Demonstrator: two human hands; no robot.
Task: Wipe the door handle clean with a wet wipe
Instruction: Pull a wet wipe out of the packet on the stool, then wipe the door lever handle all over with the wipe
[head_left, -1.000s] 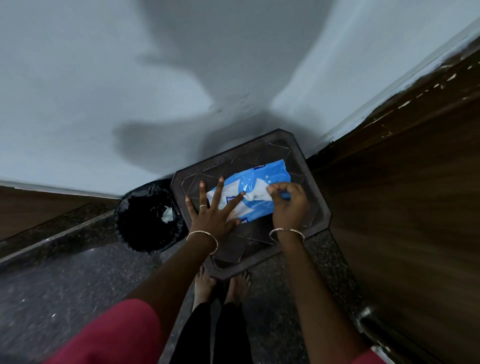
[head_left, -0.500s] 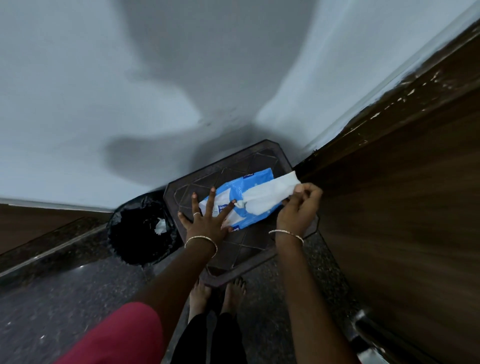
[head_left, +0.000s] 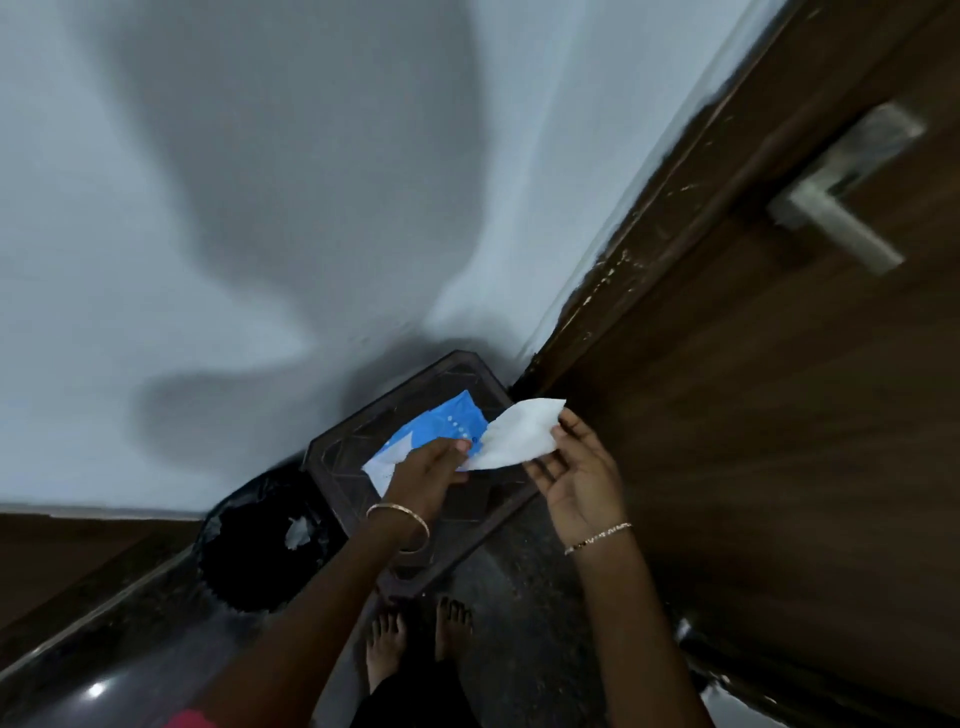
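Brown wooden door (head_left: 753, 467) fills my right side, with a dark stool (head_left: 467, 514) at its foot. High on the door the metal door handle (head_left: 841, 192) is unwiped, well apart from both hands. The blue pack (head_left: 441, 428) lies on the stool. The wet wipe (head_left: 519, 434) is out. My right hand (head_left: 576, 467) holds its far edge under the thumb, and my left hand (head_left: 431, 470) seems, through blur, to pinch its near end. All the wiping remains.

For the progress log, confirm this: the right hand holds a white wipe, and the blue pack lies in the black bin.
Wrong on one point. The head view shows the blue pack lying on the brown stool, not in the black bin. The rest stands: the right hand holds the white wipe.
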